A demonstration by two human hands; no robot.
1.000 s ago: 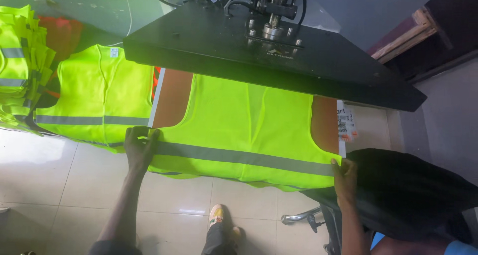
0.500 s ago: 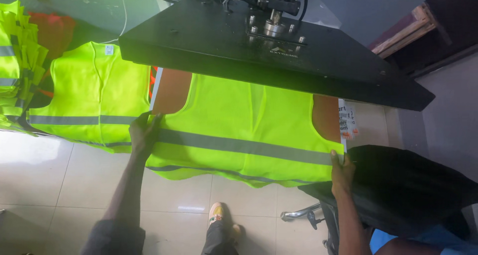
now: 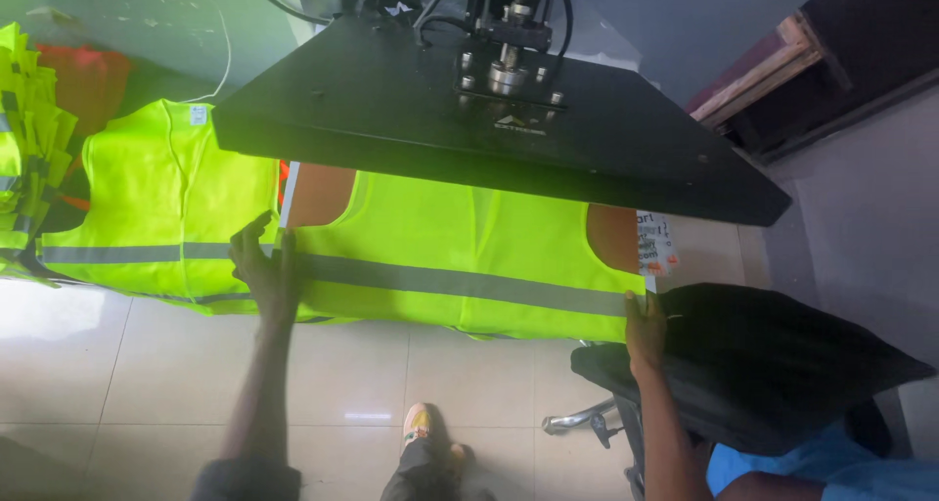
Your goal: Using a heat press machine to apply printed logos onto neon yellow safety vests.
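At mid-frame the vest [image 3: 460,266] lies flat on the lower platen under the black press plate [image 3: 489,119]; since a second ago both hands have slid outward, left hand [image 3: 262,266] and right hand [image 3: 644,327] each pinching a hem corner, pulling it smooth

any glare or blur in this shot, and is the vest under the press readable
Head view: bright glare washes out the floor tiles at lower left; the black press plate shades the vest top, yet its grey stripe reads clearly; left hand and right hand look sharp.

garment print workshop | heat press [image 3: 509,119] | stacked hi-vis vests [image 3: 24,159]
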